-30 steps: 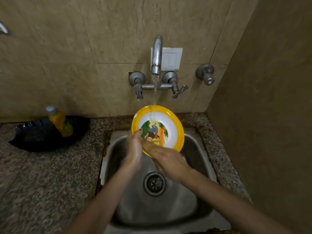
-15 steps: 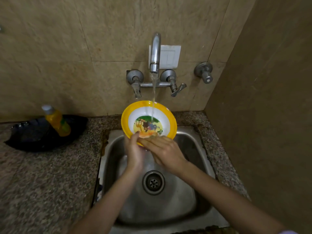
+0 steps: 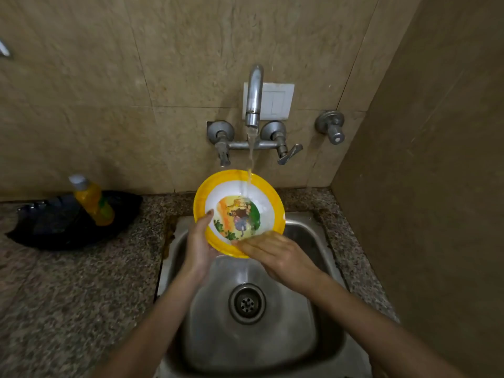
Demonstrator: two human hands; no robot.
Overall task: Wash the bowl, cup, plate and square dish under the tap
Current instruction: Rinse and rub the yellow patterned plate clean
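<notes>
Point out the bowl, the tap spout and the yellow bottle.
bowl (image 3: 237, 219), head view, on the printed picture in its middle.
tap spout (image 3: 254, 99), head view, on the curved metal pipe.
yellow bottle (image 3: 94, 204), head view, on its body.

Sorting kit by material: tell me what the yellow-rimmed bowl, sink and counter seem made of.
The yellow-rimmed bowl: likely melamine or similar plastic, glossy, with a printed picture inside. The sink: stainless steel, brushed, giving dull reflections. The counter: speckled granite-like stone, sheen hard to judge.

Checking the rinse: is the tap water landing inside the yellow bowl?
Yes, the stream from the tap falls onto the white inside of the bowl.
</notes>
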